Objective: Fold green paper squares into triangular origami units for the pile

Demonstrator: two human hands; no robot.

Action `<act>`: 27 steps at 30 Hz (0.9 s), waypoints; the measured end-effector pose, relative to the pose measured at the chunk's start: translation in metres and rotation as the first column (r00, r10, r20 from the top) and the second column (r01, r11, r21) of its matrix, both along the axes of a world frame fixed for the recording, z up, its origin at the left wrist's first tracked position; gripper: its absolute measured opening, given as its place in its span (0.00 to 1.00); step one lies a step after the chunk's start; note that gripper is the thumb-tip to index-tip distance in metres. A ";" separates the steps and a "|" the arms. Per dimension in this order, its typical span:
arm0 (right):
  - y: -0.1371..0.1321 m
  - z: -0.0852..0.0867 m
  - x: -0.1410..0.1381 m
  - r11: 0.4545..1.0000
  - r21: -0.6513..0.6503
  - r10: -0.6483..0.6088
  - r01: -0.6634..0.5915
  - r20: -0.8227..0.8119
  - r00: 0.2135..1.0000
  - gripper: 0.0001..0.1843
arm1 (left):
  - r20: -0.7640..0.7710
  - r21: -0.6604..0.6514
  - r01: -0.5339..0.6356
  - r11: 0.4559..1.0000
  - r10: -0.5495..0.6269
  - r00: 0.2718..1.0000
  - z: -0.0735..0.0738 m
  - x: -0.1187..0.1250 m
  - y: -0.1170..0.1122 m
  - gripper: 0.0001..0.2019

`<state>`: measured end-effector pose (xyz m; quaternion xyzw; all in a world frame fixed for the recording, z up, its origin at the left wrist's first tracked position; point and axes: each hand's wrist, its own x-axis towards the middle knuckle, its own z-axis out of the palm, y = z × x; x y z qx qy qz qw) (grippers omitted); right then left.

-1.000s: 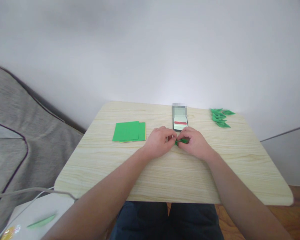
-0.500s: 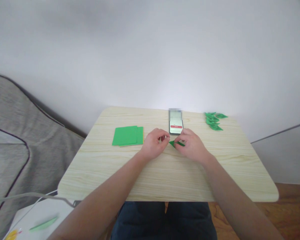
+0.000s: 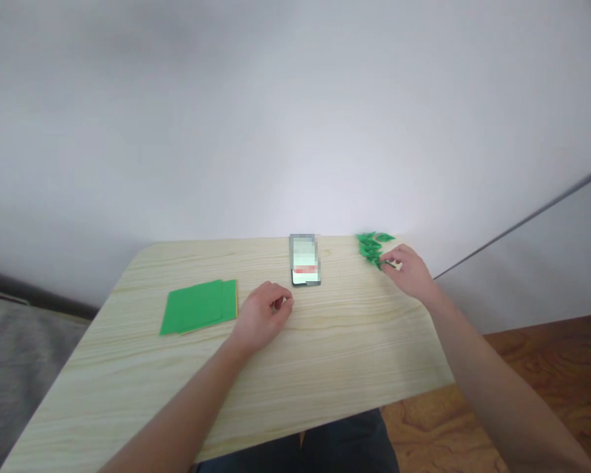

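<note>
On the pale tabletop (image 3: 325, 368), the right hand (image 3: 410, 274) was over at the right of the frame. Its fingers pinched a small folded green piece (image 3: 389, 265), right by the near end of a little green pile (image 3: 369, 248). I couldn't tell if the two touched. The left hand (image 3: 260, 320) lay near the middle, its fingers loosely bent, with nothing in them that I could see. A phone (image 3: 305, 259) lay just past it. It looked to me like the pile's pieces were all folded. The green sheets (image 3: 197, 306), left of the middle, lay flat and not yet folded.
</note>
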<state>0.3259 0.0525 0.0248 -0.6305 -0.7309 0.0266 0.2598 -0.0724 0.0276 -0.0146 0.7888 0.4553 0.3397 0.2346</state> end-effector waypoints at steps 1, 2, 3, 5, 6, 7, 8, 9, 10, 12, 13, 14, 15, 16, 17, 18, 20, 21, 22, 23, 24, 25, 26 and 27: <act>0.010 -0.002 0.018 0.999 0.010 -0.047 0.047 0.012 0.999 0.08 | -0.003 0.000 0.001 1.000 -0.001 1.000 0.000 0.000 0.000 0.07; 0.020 -0.004 0.033 0.996 0.017 -0.088 0.087 0.027 0.996 0.09 | -0.006 0.000 0.002 1.000 -0.002 1.000 0.000 0.000 0.000 0.07; 0.029 -0.007 0.046 0.993 0.018 -0.118 0.117 0.047 0.992 0.10 | -0.006 0.001 0.002 1.000 -0.002 1.000 0.000 0.000 0.000 0.07; 0.045 -0.013 0.063 0.987 0.010 -0.163 0.163 0.091 0.982 0.11 | -0.003 0.005 -0.003 1.000 0.003 1.000 0.000 0.001 0.000 0.07; 0.052 -0.016 0.067 0.984 0.005 -0.179 0.179 0.113 0.977 0.12 | -0.001 0.006 -0.008 1.000 0.008 1.000 0.000 0.001 0.000 0.07; 0.058 -0.020 0.070 0.981 0.000 -0.190 0.192 0.135 0.972 0.12 | -0.001 0.007 -0.013 1.000 0.013 1.000 0.000 0.001 0.000 0.08; 0.063 -0.023 0.071 0.980 -0.005 -0.197 0.200 0.156 0.968 0.12 | -0.001 0.006 -0.017 1.000 0.017 1.000 0.000 0.001 -0.001 0.08; 0.067 -0.026 0.071 0.979 -0.010 -0.200 0.205 0.176 0.964 0.12 | -0.002 0.004 -0.020 1.000 0.020 1.000 0.000 0.001 -0.001 0.08; 0.071 -0.028 0.070 0.978 -0.014 -0.201 0.208 0.193 0.960 0.12 | -0.005 0.003 -0.020 1.000 0.020 1.000 0.001 0.001 -0.001 0.08; 0.077 -0.031 0.067 0.979 -0.022 -0.194 0.204 0.220 0.956 0.12 | -0.007 0.004 -0.019 1.000 0.019 1.000 0.002 0.001 -0.002 0.08; 0.079 -0.032 0.066 0.980 -0.025 -0.188 0.199 0.229 0.955 0.12 | -0.008 0.004 -0.016 1.000 0.016 1.000 0.002 0.001 -0.002 0.08; 0.080 -0.032 0.065 0.981 -0.026 -0.182 0.193 0.235 0.955 0.12 | -0.008 0.005 -0.015 1.000 0.015 1.000 0.003 0.001 -0.002 0.08; 0.082 -0.032 0.064 0.982 -0.025 -0.175 0.186 0.238 0.955 0.12 | -0.008 0.004 -0.013 1.000 0.013 1.000 0.003 0.001 -0.002 0.07; 0.083 -0.031 0.064 0.984 -0.023 -0.168 0.178 0.239 0.957 0.13 | -0.007 0.004 -0.012 1.000 0.012 1.000 0.003 0.001 -0.002 0.07; 0.083 -0.031 0.063 0.985 -0.020 -0.160 0.170 0.237 0.958 0.13 | -0.006 0.004 -0.010 1.000 0.010 1.000 0.004 0.001 -0.002 0.07; 0.084 -0.031 0.063 0.987 -0.017 -0.153 0.161 0.233 0.960 0.13 | -0.003 0.006 -0.008 1.000 0.008 1.000 0.003 0.001 -0.002 0.07; 0.084 -0.031 0.064 0.989 -0.010 -0.139 0.145 0.222 0.965 0.13 | 0.005 0.012 -0.009 1.000 0.009 1.000 0.003 0.001 -0.002 0.07; 0.084 -0.031 0.065 0.991 -0.008 -0.132 0.137 0.215 0.968 0.13 | 0.006 0.016 -0.010 1.000 0.010 1.000 0.003 0.000 -0.002 0.07; 0.084 -0.032 0.066 0.992 -0.005 -0.126 0.130 0.207 0.970 0.13 | 0.007 0.020 -0.010 1.000 0.010 1.000 0.002 0.000 -0.002 0.07; 0.085 -0.031 0.067 0.992 -0.002 -0.121 0.123 0.198 0.973 0.13 | 0.007 0.023 -0.010 1.000 0.009 1.000 0.002 0.000 -0.002 0.07; 0.085 -0.031 0.068 0.993 0.000 -0.116 0.118 0.188 0.975 0.13 | 0.007 0.027 -0.009 1.000 0.009 1.000 0.003 0.000 -0.002 0.07; 0.085 -0.030 0.069 0.993 0.004 -0.113 0.114 0.178 0.978 0.14 | 0.005 0.030 -0.008 1.000 0.008 1.000 0.003 0.000 -0.002 0.07; 0.085 -0.028 0.070 0.994 0.010 -0.112 0.112 0.167 0.980 0.14 | 0.004 0.033 -0.007 0.999 0.007 1.000 0.003 0.000 -0.002 0.07; 0.085 -0.026 0.070 0.994 0.018 -0.113 0.111 0.154 0.982 0.14 | 0.003 0.034 -0.008 0.999 0.007 1.000 0.004 0.001 -0.002 0.07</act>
